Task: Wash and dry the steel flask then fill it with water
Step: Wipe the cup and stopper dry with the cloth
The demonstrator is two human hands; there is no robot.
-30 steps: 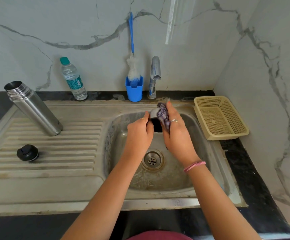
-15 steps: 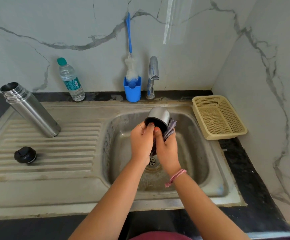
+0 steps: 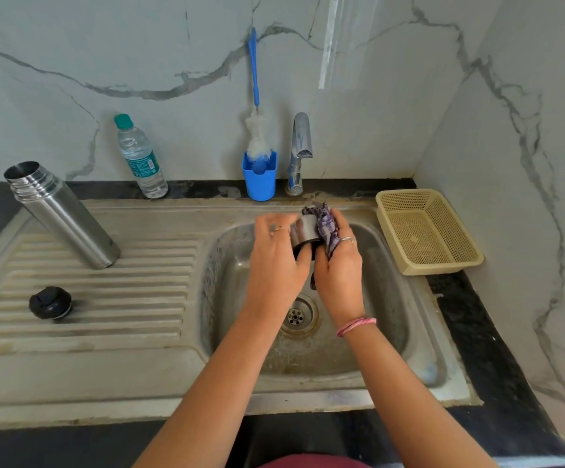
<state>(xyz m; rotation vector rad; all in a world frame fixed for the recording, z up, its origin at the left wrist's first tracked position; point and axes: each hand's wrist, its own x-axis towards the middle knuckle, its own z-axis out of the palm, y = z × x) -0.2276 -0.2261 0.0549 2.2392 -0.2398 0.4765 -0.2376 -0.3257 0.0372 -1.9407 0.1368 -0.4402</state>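
The steel flask [image 3: 61,214] stands open-mouthed on the sink's ribbed drainboard at the left, with its black stopper [image 3: 50,303] lying in front of it. Over the basin, my left hand [image 3: 276,261] grips the flask's steel cup lid [image 3: 303,231]. My right hand [image 3: 336,265] holds a purple checked cloth [image 3: 325,228] pressed against the lid's right side. The lid's dark opening faces down toward me, partly hidden by my fingers.
A tap [image 3: 299,153] rises behind the basin, next to a blue holder with a bottle brush [image 3: 259,163]. A plastic water bottle [image 3: 140,157] stands at the back left. A beige plastic basket [image 3: 426,231] sits right of the sink [image 3: 240,366]. The drain [image 3: 298,315] lies below my hands.
Both hands have turned the cup lid and moved it up toward the tap. The cloth went from under the lid to its right side.
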